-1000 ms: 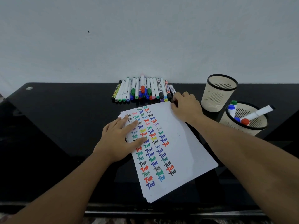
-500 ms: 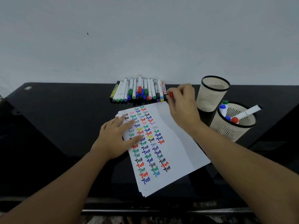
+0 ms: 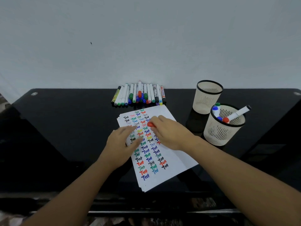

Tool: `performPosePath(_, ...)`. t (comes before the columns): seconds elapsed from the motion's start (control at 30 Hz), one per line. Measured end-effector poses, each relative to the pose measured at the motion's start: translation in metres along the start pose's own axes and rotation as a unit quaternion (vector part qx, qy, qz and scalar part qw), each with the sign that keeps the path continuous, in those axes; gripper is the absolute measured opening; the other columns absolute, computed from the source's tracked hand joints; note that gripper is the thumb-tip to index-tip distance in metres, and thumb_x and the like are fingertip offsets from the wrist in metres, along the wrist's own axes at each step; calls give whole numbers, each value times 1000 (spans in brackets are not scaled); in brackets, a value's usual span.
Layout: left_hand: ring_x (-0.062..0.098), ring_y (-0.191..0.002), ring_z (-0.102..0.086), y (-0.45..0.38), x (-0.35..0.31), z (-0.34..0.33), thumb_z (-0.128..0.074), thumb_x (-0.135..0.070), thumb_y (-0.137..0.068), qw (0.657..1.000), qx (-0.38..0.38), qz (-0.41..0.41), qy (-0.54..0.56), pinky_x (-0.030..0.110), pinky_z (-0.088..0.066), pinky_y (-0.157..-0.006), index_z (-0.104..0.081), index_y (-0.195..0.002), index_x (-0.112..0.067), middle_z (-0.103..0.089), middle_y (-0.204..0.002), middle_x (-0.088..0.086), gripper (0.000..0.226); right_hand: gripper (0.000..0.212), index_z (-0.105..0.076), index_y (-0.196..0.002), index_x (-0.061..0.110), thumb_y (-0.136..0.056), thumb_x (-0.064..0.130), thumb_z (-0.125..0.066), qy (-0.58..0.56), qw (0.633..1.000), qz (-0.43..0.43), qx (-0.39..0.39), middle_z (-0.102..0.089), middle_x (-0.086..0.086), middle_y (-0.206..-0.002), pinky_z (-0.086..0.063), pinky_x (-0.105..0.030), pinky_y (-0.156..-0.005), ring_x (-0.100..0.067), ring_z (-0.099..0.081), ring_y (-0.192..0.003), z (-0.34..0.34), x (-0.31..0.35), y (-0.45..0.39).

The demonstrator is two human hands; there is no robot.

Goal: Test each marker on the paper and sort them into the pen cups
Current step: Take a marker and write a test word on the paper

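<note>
A stack of white paper (image 3: pixel 172 162) covered in coloured "Test" words lies on the black table. My left hand (image 3: pixel 123 142) lies on its left part with fingers extended. My right hand (image 3: pixel 171 132) grips a marker with a red cap (image 3: pixel 150 124) over the upper middle of the sheet; only the red end shows. A row of several markers (image 3: pixel 140 95) lies at the table's back edge. Two beige pen cups stand at the right: the far cup (image 3: pixel 206 97) shows no markers, the near cup (image 3: pixel 223 128) holds several.
The black glossy table (image 3: pixel 65 128) reaches a pale wall behind the marker row. Its front edge runs below the paper. The cups stand close to the paper's right edge.
My right hand picked a red-capped marker from the right end of the row and brought it back over the paper. My left hand stayed on the sheet.
</note>
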State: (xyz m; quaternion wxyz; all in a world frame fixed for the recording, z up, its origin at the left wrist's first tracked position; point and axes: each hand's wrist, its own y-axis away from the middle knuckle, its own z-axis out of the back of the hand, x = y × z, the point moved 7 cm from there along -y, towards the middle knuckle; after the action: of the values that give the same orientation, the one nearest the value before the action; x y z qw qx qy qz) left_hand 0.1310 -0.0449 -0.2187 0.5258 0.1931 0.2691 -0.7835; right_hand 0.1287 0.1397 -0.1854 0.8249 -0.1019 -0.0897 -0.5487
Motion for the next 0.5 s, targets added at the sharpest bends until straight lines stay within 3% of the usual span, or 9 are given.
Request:
performPosePath(0.13,11,-125,-50,9,-9,-4,-57,-58,-95,997,-21,-48,-49,33,-41,-105,-58,-142,-21,-61,-136,-5,60,44,-34,-150,37,-111,52,-23,99,994,-17,44,-55,1,-111,-52,-35,-70,-17,-58,-93,-7,-8,4)
performPosePath(0.23,13,-123,-52,7,-11,-6,-56,-56,-95,996,-16,-64,-61,36,-44,-104,-56,-144,-21,-63,-134,-5,60,45,-46,-140,29,-110,54,-23,116,992,-15,45,-61,4,-110,-48,-34,-67,-15,-58,-91,-11,-7,7)
performPosePath(0.33,13,-121,-54,8,-13,-6,-61,-48,-97,994,-22,-81,-65,35,-44,-102,-55,-145,-20,-64,-132,-4,55,43,-51,-128,30,-109,57,-22,133,991,-5,33,-62,9,-95,-40,-31,-56,-13,-60,-80,-16,-2,7)
performPosePath(0.5,14,-115,-54,9,-13,-6,-60,-40,-99,990,-36,-109,-80,30,-43,-97,-58,-142,-21,-65,-128,-3,47,38,-51,-117,35,-109,59,-23,133,991,6,28,-60,9,-83,-44,-30,-56,-10,-58,-74,-22,1,4)
